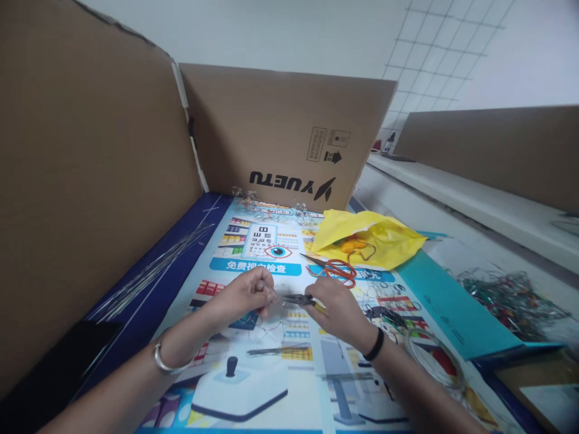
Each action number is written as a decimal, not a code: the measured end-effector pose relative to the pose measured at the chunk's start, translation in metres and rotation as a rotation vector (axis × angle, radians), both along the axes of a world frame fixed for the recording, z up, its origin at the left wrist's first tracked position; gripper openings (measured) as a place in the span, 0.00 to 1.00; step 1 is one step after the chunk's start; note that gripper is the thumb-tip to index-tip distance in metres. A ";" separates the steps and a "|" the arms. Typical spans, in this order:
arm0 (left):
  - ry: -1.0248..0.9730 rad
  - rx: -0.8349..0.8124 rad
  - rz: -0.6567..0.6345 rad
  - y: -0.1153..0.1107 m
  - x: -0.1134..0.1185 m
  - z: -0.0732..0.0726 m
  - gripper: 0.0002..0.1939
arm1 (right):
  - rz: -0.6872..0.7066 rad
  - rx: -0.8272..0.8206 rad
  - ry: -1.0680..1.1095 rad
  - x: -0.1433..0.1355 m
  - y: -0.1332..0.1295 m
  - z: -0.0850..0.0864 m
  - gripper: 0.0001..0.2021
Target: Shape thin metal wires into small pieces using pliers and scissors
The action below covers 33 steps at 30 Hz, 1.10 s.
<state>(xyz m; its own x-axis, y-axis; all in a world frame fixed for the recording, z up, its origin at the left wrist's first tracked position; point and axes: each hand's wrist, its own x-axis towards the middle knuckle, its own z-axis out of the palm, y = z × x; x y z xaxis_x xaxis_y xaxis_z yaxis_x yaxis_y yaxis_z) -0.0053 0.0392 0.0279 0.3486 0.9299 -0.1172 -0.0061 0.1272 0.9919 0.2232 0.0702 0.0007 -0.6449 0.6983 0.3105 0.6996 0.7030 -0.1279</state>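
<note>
In the head view my right hand point(337, 307) is wrapped round a pair of pliers point(296, 298), their dark jaws pointing left. My left hand point(256, 292) is closed in a pinch right at the plier tips. A thin wire point(274, 325) seems to hang below the pinch in a loose loop, but it is faint. Beyond my right hand lie scissors point(337, 271) with orange handles, beside a yellow bag point(375, 238) with orange cord at its mouth. Short straight wires point(275, 351) rest on the printed sheet below my hands.
Long thin rods point(154, 271) lie along the left side. Cardboard panels point(280, 132) stand at the back and left. To the right are a wire coil point(436, 358), a tangled heap of wire pieces point(506, 301) and a teal folder flap point(452, 301). Small wire shapes point(303, 212) sit at the back.
</note>
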 end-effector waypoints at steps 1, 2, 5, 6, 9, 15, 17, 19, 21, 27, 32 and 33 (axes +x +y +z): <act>0.002 0.014 0.009 0.000 0.000 0.000 0.11 | -0.023 0.048 0.001 0.001 -0.001 0.003 0.09; 0.007 0.034 0.017 0.000 0.000 0.000 0.10 | -0.044 0.092 -0.008 0.001 -0.002 0.006 0.07; 0.043 0.132 0.050 -0.001 0.001 0.001 0.07 | -0.101 0.192 -0.061 0.000 -0.007 0.017 0.06; 0.062 0.169 0.063 -0.002 0.002 0.001 0.06 | -0.122 0.215 -0.078 0.000 -0.009 0.020 0.06; 0.115 0.254 0.125 -0.006 0.005 0.001 0.04 | -0.186 0.262 -0.110 -0.004 -0.015 0.025 0.05; 0.125 0.224 0.269 -0.012 0.017 0.002 0.05 | -0.256 0.364 -0.093 -0.011 -0.023 0.025 0.04; 0.101 0.206 0.313 -0.014 0.021 0.002 0.07 | -0.277 0.395 -0.091 -0.013 -0.025 0.023 0.04; 0.082 0.189 0.353 -0.016 0.024 0.002 0.08 | -0.289 0.417 -0.097 -0.014 -0.026 0.022 0.04; 0.075 0.168 0.385 -0.017 0.026 0.002 0.08 | -0.292 0.424 -0.096 -0.014 -0.026 0.021 0.04; 0.048 0.135 0.454 -0.018 0.030 -0.002 0.08 | -0.289 0.415 -0.082 -0.015 -0.028 0.019 0.03; -0.022 0.141 0.499 -0.020 0.033 -0.008 0.08 | -0.309 0.408 -0.088 -0.017 -0.030 0.020 0.02; -0.035 0.142 0.508 -0.020 0.034 -0.008 0.09 | -0.313 0.400 -0.089 -0.018 -0.030 0.019 0.02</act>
<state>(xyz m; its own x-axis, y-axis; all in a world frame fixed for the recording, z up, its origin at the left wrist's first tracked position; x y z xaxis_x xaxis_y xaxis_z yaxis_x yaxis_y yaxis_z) 0.0291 0.0188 0.0195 -0.1483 0.9886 0.0255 -0.0657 -0.0356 0.9972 0.2053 0.0403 0.0202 -0.4602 0.6998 0.5464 0.8802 0.4400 0.1778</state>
